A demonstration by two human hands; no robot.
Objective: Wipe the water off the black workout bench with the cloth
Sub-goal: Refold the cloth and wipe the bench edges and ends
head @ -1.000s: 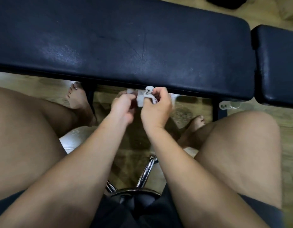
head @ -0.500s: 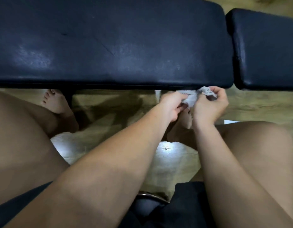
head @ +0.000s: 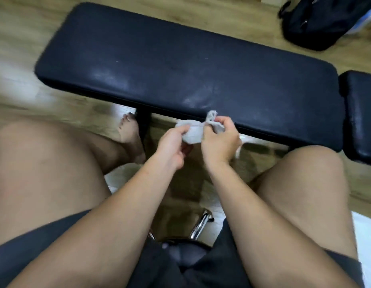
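Cloth (head: 194, 132) bunched, held off counter (head: 180, 65), just before near edge, mid-length. Left grip (head: 172, 142) pinching cloth's left end; right grip (head: 220, 140) pinching right end. Wet smears (head: 197, 98) along counter's near edge.

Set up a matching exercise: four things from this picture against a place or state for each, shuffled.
Things:
1. cloth
2. bench
3. bag
4. chair leg

Place or state:
a. top right corner of the view
b. pinched by the left hand and right hand
c. chrome, bottom centre
d. black, streaked with pale smears

Pairs: 1-b, 2-d, 3-a, 4-c
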